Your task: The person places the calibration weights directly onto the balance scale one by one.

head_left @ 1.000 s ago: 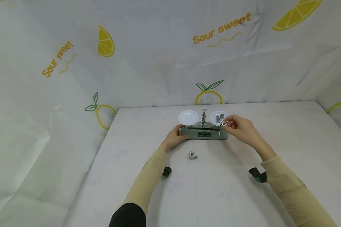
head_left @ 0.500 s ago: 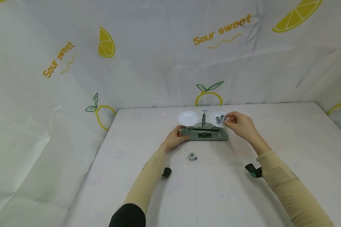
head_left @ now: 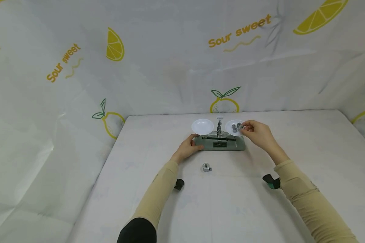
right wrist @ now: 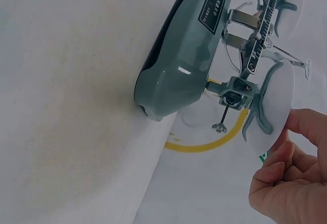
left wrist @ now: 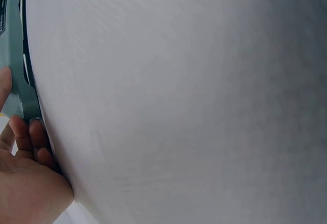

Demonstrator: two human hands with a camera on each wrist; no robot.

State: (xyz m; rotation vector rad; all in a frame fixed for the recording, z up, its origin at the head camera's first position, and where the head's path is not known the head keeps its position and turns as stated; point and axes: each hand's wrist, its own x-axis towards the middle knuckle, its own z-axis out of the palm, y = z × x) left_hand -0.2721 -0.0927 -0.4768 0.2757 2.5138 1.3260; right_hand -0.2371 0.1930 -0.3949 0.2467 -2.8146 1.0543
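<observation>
A grey-green balance scale (head_left: 231,145) stands near the back of the table. My left hand (head_left: 185,149) grips its left end, the thumb on the front face; the left wrist view shows the fingers (left wrist: 20,127) against the end. The left pan (head_left: 202,127) is bare. On the right pan (head_left: 229,129) sit several small metal weights (head_left: 235,129). My right hand (head_left: 259,135) is at that pan's right edge, pinching a metal weight (head_left: 242,127) beside the others. In the right wrist view the pan's underside (right wrist: 280,99) hides this weight and the fingertips.
A larger metal weight (head_left: 205,167) with a tiny one (head_left: 210,169) right beside it lies on the white table (head_left: 225,202) in front of the scale. Behind the table hangs a white cloth (head_left: 164,67) printed with lemons. Black straps (head_left: 271,181) hang at the wrists.
My right hand has moved slightly left and back, bringing the weight from in front of the right pan to over its right side, among the others. The left hand has stayed on the scale.
</observation>
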